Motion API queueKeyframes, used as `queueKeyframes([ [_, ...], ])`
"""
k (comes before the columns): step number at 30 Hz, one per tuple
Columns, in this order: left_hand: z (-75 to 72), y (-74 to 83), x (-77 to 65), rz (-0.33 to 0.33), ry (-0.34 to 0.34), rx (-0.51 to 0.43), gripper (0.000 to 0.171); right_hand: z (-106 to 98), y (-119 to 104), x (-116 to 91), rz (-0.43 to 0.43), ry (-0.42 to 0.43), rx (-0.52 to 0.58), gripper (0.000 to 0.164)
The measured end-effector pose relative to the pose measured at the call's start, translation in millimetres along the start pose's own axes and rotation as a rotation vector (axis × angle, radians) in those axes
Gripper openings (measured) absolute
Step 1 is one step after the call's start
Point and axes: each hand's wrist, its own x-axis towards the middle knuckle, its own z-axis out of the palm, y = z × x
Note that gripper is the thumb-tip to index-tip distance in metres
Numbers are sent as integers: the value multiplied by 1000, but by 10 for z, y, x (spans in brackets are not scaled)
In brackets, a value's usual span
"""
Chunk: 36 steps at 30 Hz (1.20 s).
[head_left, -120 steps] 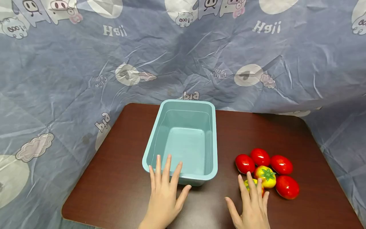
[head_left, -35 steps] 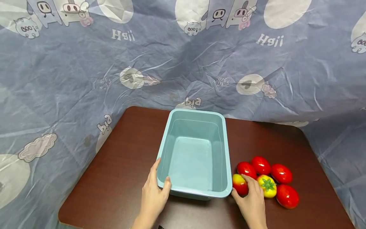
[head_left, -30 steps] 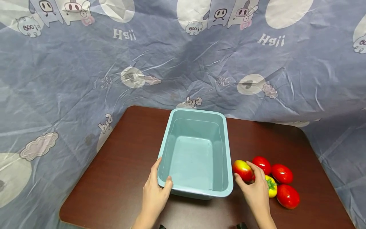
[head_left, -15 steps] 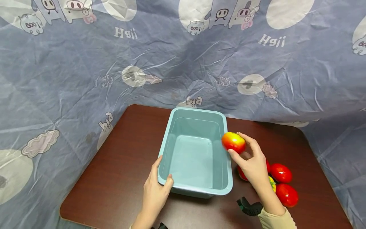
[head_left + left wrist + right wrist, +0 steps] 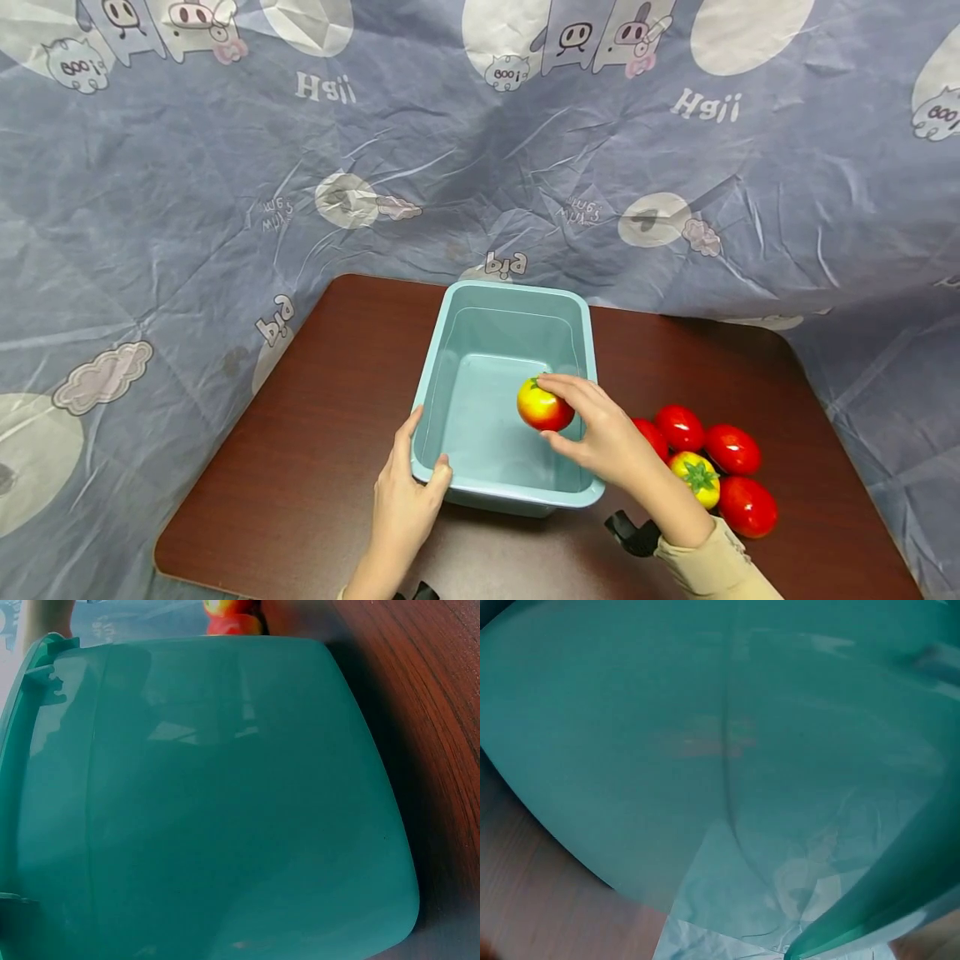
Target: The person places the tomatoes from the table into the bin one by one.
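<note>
A light teal plastic bin (image 5: pixel 517 493) stands on the table; its wall fills most of the left wrist view (image 5: pixel 225 795) and right wrist view (image 5: pixel 622 742). My left hand (image 5: pixel 405 508) grips the bin's near left corner, fingers along the left side and thumb at the front rim. Over the bin's inside, my right hand (image 5: pixel 606 432) holds a red-and-yellow tomato (image 5: pixel 542 407) with a green leafy top between thumb and fingers. To the right of the bin, partly behind the right forearm, lie several glossy red tomatoes (image 5: pixel 732 449) around a yellow one (image 5: pixel 697 478) with a green leafy top.
The brown wooden table (image 5: pixel 300 467) has rounded corners. A blue-grey printed cloth (image 5: pixel 420 117) hangs behind it and along its sides. A black strap piece (image 5: pixel 632 533) shows at the right wrist, near a beige sleeve (image 5: pixel 716 567).
My right hand has taken the red-and-yellow tomato from the group, lifted it and carried it left over the bin. Earlier, my left hand took hold of the bin, which shifted slightly right and nearer.
</note>
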Motion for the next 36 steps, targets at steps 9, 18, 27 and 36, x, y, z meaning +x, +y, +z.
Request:
queueKeyframes([
  [9, 6, 25, 11, -11, -11, -13, 68, -6, -12, -3, 60, -137, -44, 60],
  [18, 40, 36, 25, 13, 3, -9, 68, -12, 18, -14, 24, -131, -98, 54],
  [27, 47, 15, -1, 35, 22, -13, 66, -58, 185, -139, -61, 374, -2, 32],
  [36, 47, 13, -38, 1, 27, -18, 66, -235, 493, -450, 447, 487, -3, 34],
])
